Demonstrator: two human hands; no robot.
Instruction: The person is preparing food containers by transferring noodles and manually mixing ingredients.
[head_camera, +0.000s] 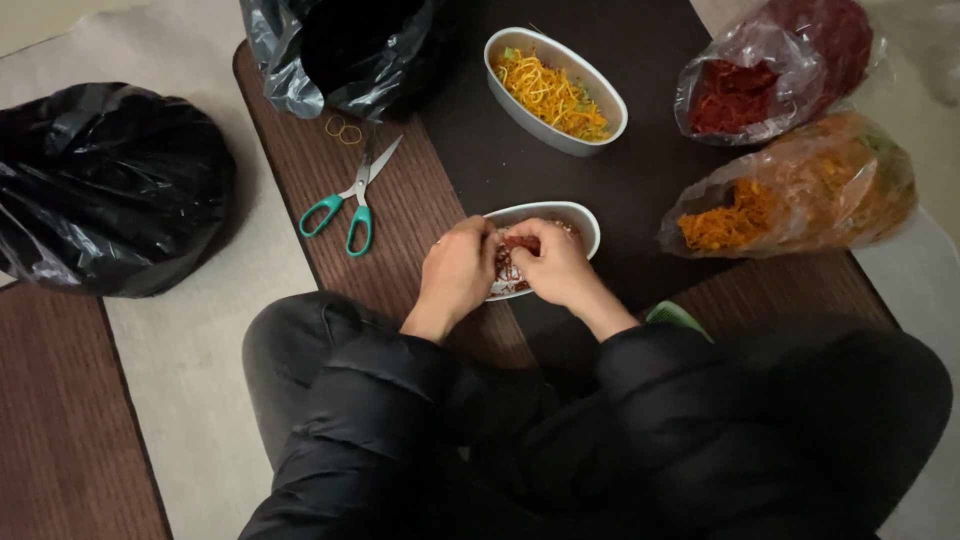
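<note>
Hands meet over the near white oval dish (583, 222): left hand (457, 272) and right hand (556, 264) pinch red shredded filling (518, 243) together. Loose, light strands likely crumble; gather them in bunches.

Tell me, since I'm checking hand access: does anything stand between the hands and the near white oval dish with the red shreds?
Nothing visible does. The left hand and right hand are already at the near dish, fingers in the red shreds. The scissors lie off to the left, and the dish of orange shreds sits behind.
</note>
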